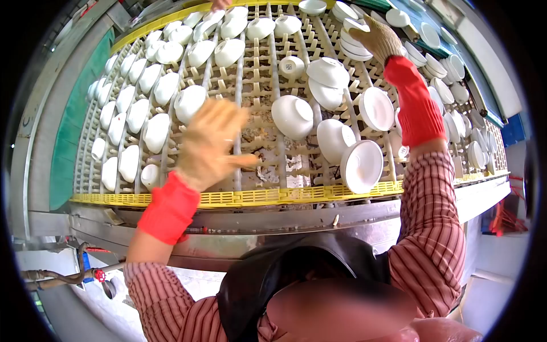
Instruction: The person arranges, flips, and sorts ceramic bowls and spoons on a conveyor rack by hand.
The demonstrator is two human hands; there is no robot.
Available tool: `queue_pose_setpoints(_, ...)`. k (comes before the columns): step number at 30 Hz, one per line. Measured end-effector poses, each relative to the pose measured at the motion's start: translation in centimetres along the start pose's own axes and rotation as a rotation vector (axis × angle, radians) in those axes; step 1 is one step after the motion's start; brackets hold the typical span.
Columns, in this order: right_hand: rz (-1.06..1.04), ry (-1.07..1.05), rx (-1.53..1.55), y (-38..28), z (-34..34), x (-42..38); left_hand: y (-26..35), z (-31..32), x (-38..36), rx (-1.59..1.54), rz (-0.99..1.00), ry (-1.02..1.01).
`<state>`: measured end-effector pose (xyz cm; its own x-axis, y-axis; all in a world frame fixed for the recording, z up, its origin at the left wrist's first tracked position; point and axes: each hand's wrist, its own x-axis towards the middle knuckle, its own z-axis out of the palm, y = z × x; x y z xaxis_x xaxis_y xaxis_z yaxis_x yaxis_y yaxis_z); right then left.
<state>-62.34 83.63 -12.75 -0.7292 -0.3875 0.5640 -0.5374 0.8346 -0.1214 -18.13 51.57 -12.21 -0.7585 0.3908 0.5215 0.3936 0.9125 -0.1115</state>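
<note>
My left hand (211, 145), in a tan glove with a red cuff, is over the yellow-edged conveyor rack (268, 196). Its fingers are spread, slightly blurred, and hold nothing. The nearest piece is an upside-down white bowl (190, 104) just beyond the fingertips. My right hand (380, 40), gloved the same way, reaches to the far right part of the rack. Its thumb and fingers are apart, right at the edge of a stack of white bowls (354, 50). Between the hands lie white bowls tipped on their sides, one round bowl (292, 117) and another facing me (362, 166).
Rows of white dishes (137, 115) lean between the pegs on the left. More bowls and plates (447, 91) crowd the right side, beside a green-edged belt (473, 74). Another person's hand (221, 4) shows at the far edge. A metal ledge (273, 219) runs along the front.
</note>
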Motion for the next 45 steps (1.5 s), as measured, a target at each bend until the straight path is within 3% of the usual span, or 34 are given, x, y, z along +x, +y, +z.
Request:
queue_pose_setpoints(1, 0.030, -0.075, -0.015, 1.2, 1.5, 1.7, 1.2, 1.5, 1.5, 0.005, 0.093, 0.031)
queue_pose_setpoints(5, 0.214, -0.373, -0.098, -0.9, 2.1, 3.4, 5.3, 7.8, 6.3, -0.151, 0.115, -0.027)
queue_pose_setpoints(6, 0.043, -0.238, -0.212, -1.2, 3.0, 2.0, 6.2, 8.6, 7.3, -0.157, 0.105, -0.030)
queue_pose_setpoints(9, 0.000, -0.153, -0.226, -2.8, 3.0, -1.7, 6.3, 10.8, 9.6, -0.101, 0.009, -0.250)
queue_pose_setpoints(12, -0.030, -0.421, -0.113, -3.1, 1.0, -4.6, 5.5, 11.6, 10.2, 0.054, -0.006, -0.384)
queue_pose_setpoints(14, 0.109, -0.578, 0.229, -4.2, -1.7, -8.8, 5.9, 10.5, 10.6, 0.123, -0.025, -0.515)
queue_pose_setpoints(15, 0.018, -0.437, 0.121, -3.6, -1.9, -10.3, 6.1, 10.4, 10.4, 0.140, -0.026, -0.497)
queue_pose_setpoints(16, 0.073, -0.468, 0.281, -3.0, -2.9, -11.0, 6.2, 10.7, 10.2, 0.159, -0.029, -0.479)
queue_pose_setpoints(19, 0.520, -0.608, 1.100, -3.8, -4.5, -12.1, 7.5, 10.0, 9.6, 0.104, -0.053, -0.434)
queue_pose_setpoints(22, 0.185, -0.585, 1.170, -10.2, -8.6, -11.2, 10.3, 10.2, 9.2, 0.106, 0.061, -0.303)
queue_pose_setpoints(23, 0.227, -0.616, 1.345, -12.1, -8.3, -10.5, 11.8, 9.5, 9.9, 0.164, 0.122, -0.415)
queue_pose_setpoints(27, 0.208, -0.685, 1.764, -17.6, -4.0, -7.0, 13.8, 9.0, 9.1, 0.041, 0.096, -0.274)
queue_pose_setpoints(28, -0.049, -0.622, 1.464, -16.3, -1.1, -5.9, 13.7, 8.8, 8.9, 0.013, 0.096, -0.232)
queue_pose_setpoints(31, -0.214, -0.366, 0.734, -16.1, -2.6, -7.2, 14.0, 7.8, 8.5, -0.073, 0.097, -0.028)
queue_pose_setpoints(33, -0.297, -0.001, 0.148, -15.4, -2.2, -8.1, 15.5, 8.9, 9.4, -0.041, 0.154, 0.128)
queue_pose_setpoints(35, -0.316, -0.104, 0.022, -12.2, -0.3, -8.0, 16.8, 8.5, 10.7, -0.190, 0.258, 0.217)
queue_pose_setpoints(36, -0.190, -0.311, 0.083, -11.3, -0.7, -7.7, 16.9, 8.7, 11.1, -0.217, 0.353, 0.254)
queue_pose_setpoints(37, -0.062, -0.515, 0.143, -10.6, -1.0, -7.5, 17.5, 9.4, 11.1, -0.018, 0.409, 0.017)
queue_pose_setpoints(38, -0.058, -0.438, 0.173, -10.1, -0.2, -7.8, 18.3, 11.0, 10.9, -0.339, 0.115, -0.169)
queue_pose_setpoints(40, -0.083, -0.354, 0.097, -9.8, 1.2, -8.0, 18.8, 11.7, 10.9, -0.530, -0.056, -0.454)
queue_pose_setpoints(41, -0.094, -0.310, 0.060, -9.7, 1.9, -7.9, 18.3, 10.6, 11.2, -0.401, 0.078, -0.553)
queue_pose_setpoints(43, -0.077, -0.254, 0.079, -8.9, 2.7, -7.7, 16.7, 7.1, 11.6, -0.365, 0.167, -0.689)
queue_pose_setpoints(44, -0.072, -0.228, 0.087, -8.3, 3.0, -7.3, 15.3, 4.3, 11.7, -0.462, 0.121, -0.726)
queue_pose_setpoints(45, -0.089, -0.177, 0.041, -7.7, 3.4, -6.9, 13.9, 3.5, 10.2, -0.613, 0.018, -0.609)
